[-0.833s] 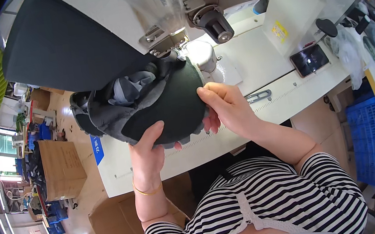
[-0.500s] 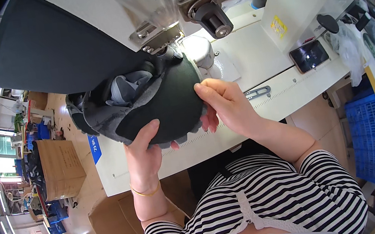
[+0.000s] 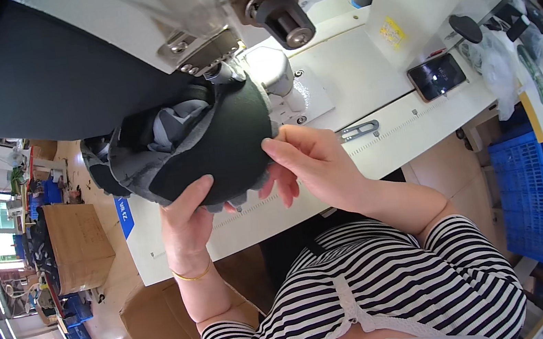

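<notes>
A dark, moulded fabric cup (image 3: 217,153) with a ragged grey edge, like part of a bra, lies under the sewing machine's head (image 3: 217,56). Its upper corner reaches the lit presser foot area, where the needle cannot be made out. My left hand (image 3: 184,216) grips the near left edge, thumb on top and fingers mostly hidden beneath. At the right edge, my right hand (image 3: 320,166) pinches the cup between thumb and forefinger, its other fingers curled below. Grey folded fabric (image 3: 178,123) is bunched behind the cup on the left.
A flat grey metal piece (image 3: 358,131) and a phone (image 3: 437,75) lie on the white machine table (image 3: 366,52). Clear plastic bags (image 3: 500,75) sit at the right. Blue crates (image 3: 532,195) stand beside the table; a cardboard box (image 3: 79,245) is on the floor at left.
The whole view has shifted slightly, so things appear further left. The right hand's lower fingers have spread a little from the cup's edge. Both hands keep hold of the cup.
</notes>
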Motion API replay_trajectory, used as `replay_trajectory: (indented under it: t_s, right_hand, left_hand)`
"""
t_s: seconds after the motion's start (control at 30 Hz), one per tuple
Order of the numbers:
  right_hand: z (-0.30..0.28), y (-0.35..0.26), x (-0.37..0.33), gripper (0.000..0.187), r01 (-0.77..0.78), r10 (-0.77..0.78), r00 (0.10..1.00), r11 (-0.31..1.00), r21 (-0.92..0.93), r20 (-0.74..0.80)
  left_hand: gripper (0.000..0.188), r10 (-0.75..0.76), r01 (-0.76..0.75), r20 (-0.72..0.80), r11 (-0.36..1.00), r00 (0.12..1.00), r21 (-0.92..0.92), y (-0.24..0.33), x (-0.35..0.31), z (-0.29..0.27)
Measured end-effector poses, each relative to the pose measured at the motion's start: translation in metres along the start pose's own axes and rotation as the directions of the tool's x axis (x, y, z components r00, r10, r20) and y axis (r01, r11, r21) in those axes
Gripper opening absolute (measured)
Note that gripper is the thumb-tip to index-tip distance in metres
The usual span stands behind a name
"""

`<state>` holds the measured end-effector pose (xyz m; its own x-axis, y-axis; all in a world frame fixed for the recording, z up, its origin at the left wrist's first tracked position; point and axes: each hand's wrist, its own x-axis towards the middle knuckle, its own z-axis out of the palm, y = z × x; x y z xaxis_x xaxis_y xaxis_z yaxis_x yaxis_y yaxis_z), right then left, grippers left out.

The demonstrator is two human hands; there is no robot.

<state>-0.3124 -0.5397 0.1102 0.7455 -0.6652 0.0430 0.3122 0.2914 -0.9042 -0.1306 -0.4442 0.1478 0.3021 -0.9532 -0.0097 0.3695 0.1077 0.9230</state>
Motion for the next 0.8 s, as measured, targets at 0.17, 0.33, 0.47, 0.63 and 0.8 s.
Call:
replay_trajectory:
  t_s: [0.17, 0.33, 0.47, 0.63, 0.8]
  right_hand:
    - [-0.002, 0.005, 0.009, 0.030, 0.048, -0.048, 0.999, 0.999, 0.021, -0.018]
    - [0.000, 0.000, 0.017, 0.029, 0.042, -0.042, 0.999, 0.999, 0.005, -0.032]
    - [-0.003, 0.000, 0.025, 0.029, 0.063, -0.062, 0.996, 0.998, 0.014, -0.066]
    - [-0.004, -0.004, 0.029, 0.027, 0.069, -0.066, 0.995, 0.997, 0.036, -0.069]
    - [-0.007, -0.003, 0.033, 0.030, 0.085, -0.087, 0.994, 0.996, -0.030, -0.063]
  left_hand:
    - [0.028, 0.030, -0.030, -0.006, 1.000, 1.000, 0.001, -0.005, 0.010, 0.000]
    - [0.027, 0.046, -0.046, -0.002, 0.999, 0.999, 0.004, -0.006, 0.015, -0.004]
    - [0.026, 0.037, -0.037, 0.007, 0.999, 0.999, 0.001, -0.010, 0.023, -0.006]
    - [0.025, 0.034, -0.034, -0.008, 0.999, 0.999, 0.013, -0.014, 0.024, 0.002]
    - [0.027, 0.115, -0.115, -0.014, 0.993, 0.993, -0.006, -0.021, 0.028, 0.006]
